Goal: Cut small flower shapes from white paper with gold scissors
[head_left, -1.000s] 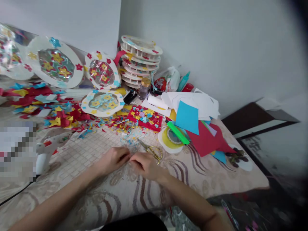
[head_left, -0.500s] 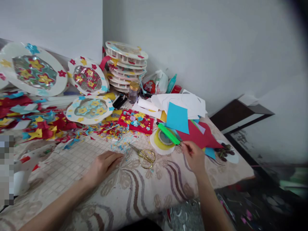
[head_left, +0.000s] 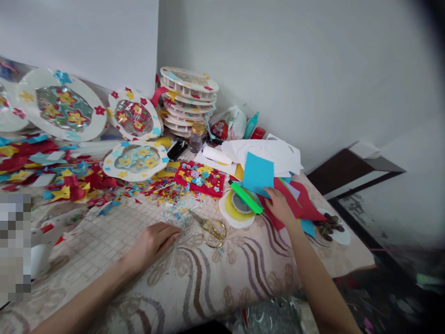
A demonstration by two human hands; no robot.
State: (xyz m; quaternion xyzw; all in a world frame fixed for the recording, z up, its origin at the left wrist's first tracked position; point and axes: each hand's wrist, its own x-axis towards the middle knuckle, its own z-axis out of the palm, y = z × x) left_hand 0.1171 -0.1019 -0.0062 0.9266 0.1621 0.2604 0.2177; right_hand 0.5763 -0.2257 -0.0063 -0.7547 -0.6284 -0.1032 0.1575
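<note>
My left hand [head_left: 155, 241] rests on the patterned tablecloth, fingers loosely curled together, nothing showing in it. To its right lie gold-handled scissors [head_left: 212, 232], blades pointing away to the left. My right hand [head_left: 281, 208] is at the lower right corner of a blue paper sheet [head_left: 257, 169], its fingertips closed on that corner. Just left of this hand, a bright green marker-like stick [head_left: 246, 197] with a dark tip lies across a round tape roll [head_left: 239, 205]. Under the roll is a yellow and white disc [head_left: 227, 212]. Red paper [head_left: 302, 199] lies beneath and beyond my right hand.
Decorated white oval frames [head_left: 134, 161] stand and lie at the left, with a stack of them [head_left: 189, 99] behind. Paper scraps [head_left: 74, 183] cover the left side. A red pad [head_left: 200, 178] bears small flowers. White paper [head_left: 281, 153] and a glass jar [head_left: 197, 138] are farther back.
My right hand has moved from the near end of the green stick to the blue sheet's corner. The stick stays on the tape roll. My left hand stays put; the view shifts slightly.
</note>
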